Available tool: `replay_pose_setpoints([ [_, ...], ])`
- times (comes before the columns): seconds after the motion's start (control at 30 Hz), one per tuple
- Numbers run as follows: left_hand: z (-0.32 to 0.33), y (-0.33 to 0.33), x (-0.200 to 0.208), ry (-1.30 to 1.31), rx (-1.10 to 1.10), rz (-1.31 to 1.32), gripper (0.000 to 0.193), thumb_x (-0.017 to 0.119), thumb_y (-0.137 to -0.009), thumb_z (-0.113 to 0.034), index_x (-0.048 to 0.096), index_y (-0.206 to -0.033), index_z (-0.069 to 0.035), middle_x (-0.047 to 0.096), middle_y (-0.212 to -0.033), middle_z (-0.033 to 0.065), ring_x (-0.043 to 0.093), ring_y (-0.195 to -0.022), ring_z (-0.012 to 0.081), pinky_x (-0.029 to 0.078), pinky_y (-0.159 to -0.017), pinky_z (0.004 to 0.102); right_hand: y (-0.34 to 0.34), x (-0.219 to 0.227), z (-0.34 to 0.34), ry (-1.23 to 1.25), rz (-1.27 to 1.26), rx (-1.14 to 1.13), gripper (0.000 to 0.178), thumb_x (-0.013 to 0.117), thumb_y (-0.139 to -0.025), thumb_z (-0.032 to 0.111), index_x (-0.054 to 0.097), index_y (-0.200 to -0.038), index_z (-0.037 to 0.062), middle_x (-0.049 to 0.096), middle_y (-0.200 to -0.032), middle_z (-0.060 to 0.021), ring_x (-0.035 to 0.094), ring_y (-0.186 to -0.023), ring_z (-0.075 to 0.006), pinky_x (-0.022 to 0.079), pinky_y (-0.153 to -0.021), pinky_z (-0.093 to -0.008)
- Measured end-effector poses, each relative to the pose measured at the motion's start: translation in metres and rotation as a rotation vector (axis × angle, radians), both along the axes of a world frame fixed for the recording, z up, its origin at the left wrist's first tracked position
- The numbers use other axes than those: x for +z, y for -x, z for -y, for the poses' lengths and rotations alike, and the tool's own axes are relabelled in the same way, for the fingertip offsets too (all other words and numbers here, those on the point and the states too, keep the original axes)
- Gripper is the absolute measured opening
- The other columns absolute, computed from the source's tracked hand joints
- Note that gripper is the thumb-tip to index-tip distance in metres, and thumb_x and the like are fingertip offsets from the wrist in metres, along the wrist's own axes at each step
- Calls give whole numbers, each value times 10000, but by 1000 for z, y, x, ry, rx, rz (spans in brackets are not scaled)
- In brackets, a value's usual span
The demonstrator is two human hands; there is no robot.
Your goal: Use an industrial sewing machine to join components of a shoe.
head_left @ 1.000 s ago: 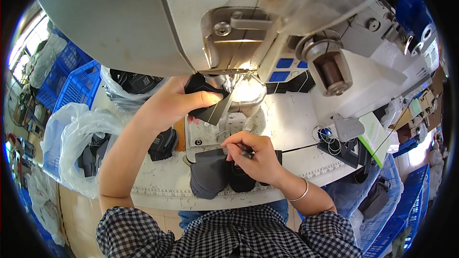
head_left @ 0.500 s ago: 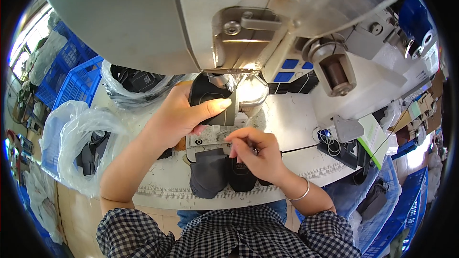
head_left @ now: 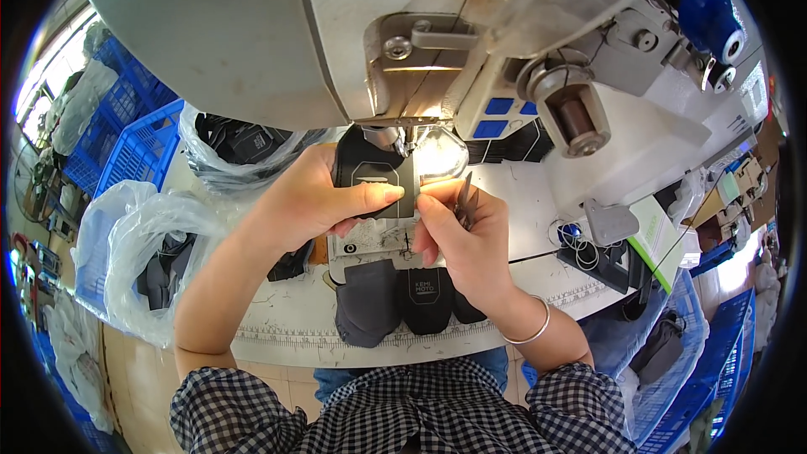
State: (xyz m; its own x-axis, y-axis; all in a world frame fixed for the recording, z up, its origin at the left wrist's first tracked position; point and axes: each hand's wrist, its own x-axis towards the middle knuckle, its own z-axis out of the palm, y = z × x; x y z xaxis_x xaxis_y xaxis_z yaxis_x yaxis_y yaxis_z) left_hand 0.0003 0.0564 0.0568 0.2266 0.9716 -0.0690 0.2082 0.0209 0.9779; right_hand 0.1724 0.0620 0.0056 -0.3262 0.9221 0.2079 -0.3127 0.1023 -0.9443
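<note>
A black fabric piece with a grey edge lies under the needle area of the sewing machine. My left hand is closed on it, thumb pressed flat on top and fingers underneath. At the piece's right edge, my right hand brings thumb and forefinger together. Dark thread snips are tucked in that same hand, blades pointing away from me. Nearer to me on the table lie a dark grey fabric piece and a black one with a printed patch.
Plastic-lined containers with dark pieces stand at the left, among them a clear bag. A blue crate sits behind. A thread spool is mounted at the right, above a green-and-white box. A ruler strip follows the table's front edge.
My right hand has moved up and away from me, from above the near fabric pieces to the held piece's right edge. The snips now show clearly. My left hand stays nearly in place.
</note>
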Motion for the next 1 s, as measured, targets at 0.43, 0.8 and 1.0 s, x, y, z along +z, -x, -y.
replay_pose_setpoints([
  [0.43,16,-13,-13,-33,196,-54,211,610,-762,-221,525,-671,-51,478,-552,-26,426,-460,43,345,-430,198,-25,-33,-2,-13,88,76,109,488,-867,70,575,-866,3,538,-594,-11,451,-479,-26,365,-436,-148],
  [0.8,0,-8,-16,-17,172,156,159,611,-751,-156,542,-805,-24,472,-550,-13,424,-442,49,341,-416,193,-29,-42,1,-29,120,94,108,477,-866,55,572,-878,4,539,-608,-8,467,-513,-22,352,-440,-150],
  [1.0,-8,-4,-20,-18,137,265,153,603,-757,-129,555,-830,-4,473,-551,-10,429,-443,55,330,-404,198,-40,-44,8,-23,132,64,105,481,-860,45,571,-882,-4,540,-609,-15,485,-522,-32,355,-443,-148],
])
